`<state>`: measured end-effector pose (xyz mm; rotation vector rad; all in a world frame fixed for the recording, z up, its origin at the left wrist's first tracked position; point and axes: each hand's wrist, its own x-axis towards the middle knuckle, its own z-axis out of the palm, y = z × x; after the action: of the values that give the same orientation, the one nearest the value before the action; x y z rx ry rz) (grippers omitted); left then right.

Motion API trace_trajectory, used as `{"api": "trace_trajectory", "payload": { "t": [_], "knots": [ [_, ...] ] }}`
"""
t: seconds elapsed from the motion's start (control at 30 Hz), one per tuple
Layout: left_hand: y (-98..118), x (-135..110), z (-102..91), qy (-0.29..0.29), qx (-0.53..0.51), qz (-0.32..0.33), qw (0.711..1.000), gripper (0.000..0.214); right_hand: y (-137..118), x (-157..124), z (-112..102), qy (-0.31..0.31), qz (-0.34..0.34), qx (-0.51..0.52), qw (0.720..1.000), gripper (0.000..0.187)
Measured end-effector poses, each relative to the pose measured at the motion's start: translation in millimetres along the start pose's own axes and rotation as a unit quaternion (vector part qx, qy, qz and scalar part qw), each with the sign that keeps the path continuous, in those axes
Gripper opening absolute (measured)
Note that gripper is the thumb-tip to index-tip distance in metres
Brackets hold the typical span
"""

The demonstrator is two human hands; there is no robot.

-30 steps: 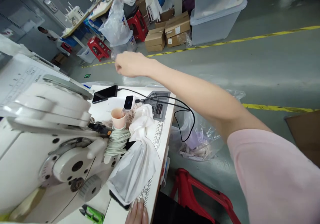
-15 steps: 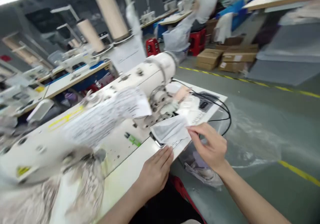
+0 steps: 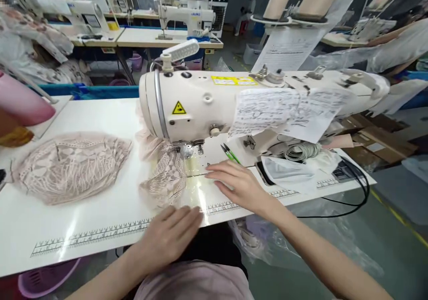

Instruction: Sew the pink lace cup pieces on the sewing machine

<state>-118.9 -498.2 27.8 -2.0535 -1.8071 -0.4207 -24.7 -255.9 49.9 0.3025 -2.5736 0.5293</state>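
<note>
My left hand [image 3: 169, 233] is over the table's front edge with its fingers stretched out, just below a beige lace piece [image 3: 163, 179]; whether it touches the lace I cannot tell. That lace lies under the needle end of a white sewing machine [image 3: 197, 108]. To its right, my right hand [image 3: 236, 186] hovers above the white tabletop, fingers apart and nothing in them. Beyond its fingertips lie slim green-handled tools [image 3: 231, 154], too small to name. A second beige lace piece [image 3: 73, 168], cup-shaped, rests on the left of the table.
A dark phone-like device [image 3: 264, 174] lies partly under white fabric [image 3: 289, 170] at right. Black cables [image 3: 366, 179] loop off the right end. Written paper sheets [image 3: 267, 108] hang on the machine. A printed ruler [image 3: 100, 233] runs along the front edge. A purple basket [image 3: 47, 280] stands below.
The view has swung left, bringing the needle area and lace into the middle. My right hand, earlier pinched at the white fabric's edge, has come away from it and opened.
</note>
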Motion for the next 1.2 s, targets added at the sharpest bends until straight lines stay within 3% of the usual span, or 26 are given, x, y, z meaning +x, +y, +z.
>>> {"api": "trace_trajectory", "payload": {
  "t": [0.1,0.2,0.43,0.53,0.63,0.7,0.83,1.0,1.13,1.2],
  "knots": [
    [-27,-33,-15.8,0.002,0.073,-0.047,0.996,0.027,5,32,33,-0.066,-0.072,-0.023,0.995,0.034],
    [-43,-43,-14.0,-0.003,0.122,-0.068,0.99,0.027,12,54,54,-0.121,-0.096,-0.027,0.988,0.039],
    [-62,-33,0.5,-0.001,0.065,-0.083,0.994,0.03,31,74,61,-0.223,-0.122,0.03,0.967,0.031],
    [-75,-20,-9.9,-0.016,0.022,-0.123,0.992,0.029,39,76,62,-0.207,-0.115,0.107,0.966,0.019],
    [-89,-4,-16.6,-0.072,-0.037,-0.117,0.99,0.025,47,74,65,-0.155,-0.107,0.187,0.964,0.012],
    [-99,5,-12.8,-0.093,-0.071,-0.102,0.988,0.02,50,70,67,-0.133,-0.095,0.214,0.963,0.013],
    [-111,14,8.7,-0.068,-0.052,-0.065,0.994,0.013,53,62,71,-0.112,-0.072,0.225,0.965,0.012],
    [-114,9,28.1,-0.01,-0.007,-0.061,0.998,0.014,50,57,74,-0.097,-0.078,0.178,0.976,0.009],
    [-115,6,29.9,0.008,-0.003,-0.06,0.998,0.013,47,56,79,-0.1,-0.07,0.061,0.991,0.03],
    [-116,7,29.1,0.011,0.004,-0.051,0.999,0.012,46,55,82,-0.073,-0.095,0.022,0.993,0.027]
  ]
}}
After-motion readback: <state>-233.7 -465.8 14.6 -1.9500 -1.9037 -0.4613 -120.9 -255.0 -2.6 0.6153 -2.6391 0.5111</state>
